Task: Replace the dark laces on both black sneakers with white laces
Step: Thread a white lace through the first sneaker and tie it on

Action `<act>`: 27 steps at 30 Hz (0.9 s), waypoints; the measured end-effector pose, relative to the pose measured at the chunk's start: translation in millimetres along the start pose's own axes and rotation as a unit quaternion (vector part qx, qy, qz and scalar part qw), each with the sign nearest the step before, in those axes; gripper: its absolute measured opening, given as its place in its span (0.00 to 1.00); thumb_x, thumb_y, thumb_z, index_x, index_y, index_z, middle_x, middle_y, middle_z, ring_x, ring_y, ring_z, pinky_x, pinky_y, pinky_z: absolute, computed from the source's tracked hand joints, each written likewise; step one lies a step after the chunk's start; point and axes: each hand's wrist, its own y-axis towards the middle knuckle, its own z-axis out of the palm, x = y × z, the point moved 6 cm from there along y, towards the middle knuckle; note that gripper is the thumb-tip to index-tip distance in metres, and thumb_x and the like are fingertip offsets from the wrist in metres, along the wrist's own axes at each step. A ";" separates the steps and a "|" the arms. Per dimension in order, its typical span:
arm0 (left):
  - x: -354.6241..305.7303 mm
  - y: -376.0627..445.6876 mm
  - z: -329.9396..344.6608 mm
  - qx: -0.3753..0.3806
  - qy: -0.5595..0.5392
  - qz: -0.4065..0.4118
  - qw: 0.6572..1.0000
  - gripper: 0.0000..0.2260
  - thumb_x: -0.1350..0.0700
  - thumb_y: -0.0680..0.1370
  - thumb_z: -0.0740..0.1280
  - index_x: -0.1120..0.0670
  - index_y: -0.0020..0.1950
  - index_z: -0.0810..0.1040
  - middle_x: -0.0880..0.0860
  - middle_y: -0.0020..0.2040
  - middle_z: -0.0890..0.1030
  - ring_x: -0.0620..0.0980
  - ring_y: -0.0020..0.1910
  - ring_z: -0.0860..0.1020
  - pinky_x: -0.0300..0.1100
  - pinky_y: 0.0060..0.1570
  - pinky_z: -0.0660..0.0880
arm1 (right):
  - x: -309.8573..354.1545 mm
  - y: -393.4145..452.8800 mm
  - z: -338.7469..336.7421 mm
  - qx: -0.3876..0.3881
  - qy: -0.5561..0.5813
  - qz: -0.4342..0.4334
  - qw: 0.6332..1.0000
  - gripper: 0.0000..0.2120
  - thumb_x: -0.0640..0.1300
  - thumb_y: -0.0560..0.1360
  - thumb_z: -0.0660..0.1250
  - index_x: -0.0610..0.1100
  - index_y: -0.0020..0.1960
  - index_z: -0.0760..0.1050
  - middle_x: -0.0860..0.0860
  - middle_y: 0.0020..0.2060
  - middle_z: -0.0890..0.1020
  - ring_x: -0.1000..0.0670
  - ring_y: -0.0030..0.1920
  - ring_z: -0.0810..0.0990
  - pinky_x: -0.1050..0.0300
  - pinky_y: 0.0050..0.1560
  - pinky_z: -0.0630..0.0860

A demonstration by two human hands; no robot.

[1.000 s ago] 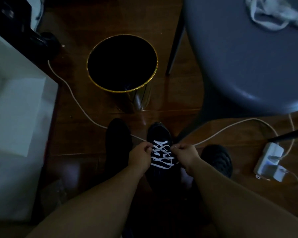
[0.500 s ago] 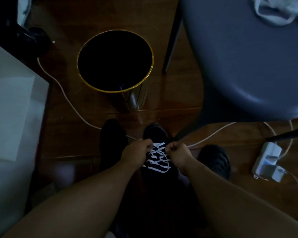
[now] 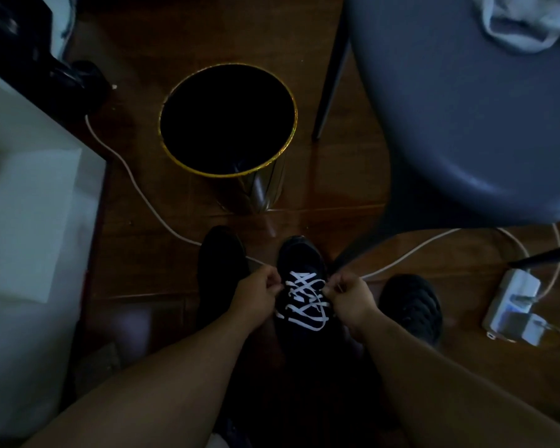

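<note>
I have the middle black sneaker [image 3: 299,286] on the wooden floor [image 3: 346,189] just below me, already crossed with the white lace [image 3: 306,300] over several rows. My left hand [image 3: 256,294] pinches one lace end at the shoe's left edge, fingers curled tight on it, and my right hand [image 3: 349,297] pinches the other end at the right edge, so each grip is narrow and holding lace. I judge the lace flat, soft and light, with no stiffness of its own; it will sag or twist if I let go, so I would hold it close to the eyelets and near its tips, and pull evenly to avoid bunching the rows. The shoe looks pliable at the upper and may slide on the glossy boards. A second dark sneaker [image 3: 222,270] sits just to the left and shows no white lace; another dark shoe [image 3: 411,305] lies to the right. More white lace [image 3: 524,24] seems to be heaped on the grey stool [image 3: 466,108]. The light is dim and I can read no brand, label or writing anywhere.
</note>
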 end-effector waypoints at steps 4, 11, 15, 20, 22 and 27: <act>-4.3 -4.6 4.2 0.012 0.019 0.050 0.999 0.12 0.64 0.82 0.69 0.48 0.57 0.84 0.46 0.56 0.85 0.43 0.55 0.81 0.34 0.51 0.73 | 3.6 -6.4 4.5 0.038 -0.019 -0.021 0.999 0.14 0.33 0.80 0.67 0.49 0.43 0.83 0.49 0.45 0.86 0.48 0.49 0.85 0.54 0.54 0.82; -13.2 -7.4 5.7 -0.001 0.072 0.095 0.993 0.08 0.62 0.81 0.71 0.50 0.55 0.87 0.47 0.53 0.86 0.45 0.51 0.83 0.38 0.47 0.82 | 6.5 -5.1 7.5 0.073 -0.124 -0.042 0.989 0.09 0.39 0.79 0.70 0.52 0.46 0.83 0.54 0.45 0.86 0.53 0.48 0.84 0.60 0.48 0.79; -18.6 -4.0 10.1 0.019 0.110 0.115 0.987 0.07 0.60 0.81 0.70 0.48 0.47 0.81 0.48 0.50 0.81 0.48 0.50 0.80 0.45 0.51 0.77 | 6.6 -3.7 7.5 0.070 -0.164 -0.050 0.983 0.07 0.41 0.80 0.69 0.52 0.45 0.80 0.54 0.44 0.84 0.53 0.47 0.82 0.61 0.44 0.74; -22.8 -8.3 10.5 0.034 0.164 0.139 0.976 0.16 0.68 0.78 0.64 0.45 0.49 0.74 0.49 0.52 0.76 0.49 0.52 0.78 0.47 0.51 0.78 | 5.2 -0.6 11.6 0.088 -0.194 -0.050 0.976 0.10 0.40 0.82 0.63 0.50 0.44 0.75 0.51 0.45 0.82 0.52 0.46 0.80 0.60 0.41 0.71; -21.9 -10.0 10.8 0.041 0.172 0.139 0.974 0.16 0.66 0.78 0.64 0.43 0.52 0.76 0.48 0.52 0.76 0.48 0.51 0.79 0.47 0.51 0.79 | 4.6 -1.3 11.6 0.089 -0.193 -0.051 0.976 0.09 0.40 0.82 0.62 0.49 0.45 0.75 0.51 0.45 0.82 0.52 0.46 0.80 0.59 0.43 0.70; -21.2 -7.8 15.8 0.051 0.197 0.147 0.968 0.05 0.56 0.82 0.67 0.45 0.51 0.77 0.47 0.50 0.76 0.45 0.48 0.76 0.40 0.48 0.74 | 1.8 -4.5 14.0 0.090 -0.194 -0.046 0.976 0.09 0.40 0.81 0.61 0.49 0.46 0.76 0.50 0.46 0.83 0.50 0.48 0.80 0.55 0.48 0.74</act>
